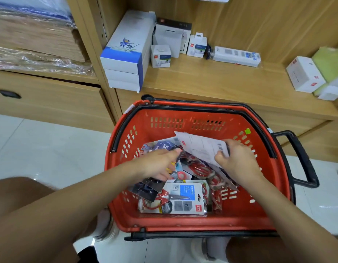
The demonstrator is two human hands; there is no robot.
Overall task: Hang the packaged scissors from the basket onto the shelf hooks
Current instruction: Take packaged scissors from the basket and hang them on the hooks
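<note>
We cannot read most of the print on the scissors packs (199, 168) heaped in the red basket (202, 115), and the heap overlaps so much that we cannot count them. The wrapped stacks (31, 44) at upper left are blurred. Both forearms cross the near part of the basket and hide some of its rim, and a leg (18, 196) is cut off at the lower left edge. The left hand (154, 165) reaches in from the left with its back toward us. Its thumb lies along the upper edge of a dark pack (148, 187), and its fingers curl under that pack, so the fingertips are hidden. The dark pack sits tilted over the left side of the heap, and its lower end touches a blue-labelled pack (183, 198) lying flat at the near side. The right hand (238, 161) reaches in from the right and pinches the right corner of a white-backed pack (199, 147), thumb on the printed face and fingers over the far edge. This pack is tilted above the heap with its plain back and barcode toward us, and the hand covers its lower right edge. Packs with red-handled scissors lie beneath it. The basket stands on the pale floor (41, 149) just in front of a wooden shelf (211, 82) carrying white boxes (126, 52), with its black handle (301, 158) extending to the right
</note>
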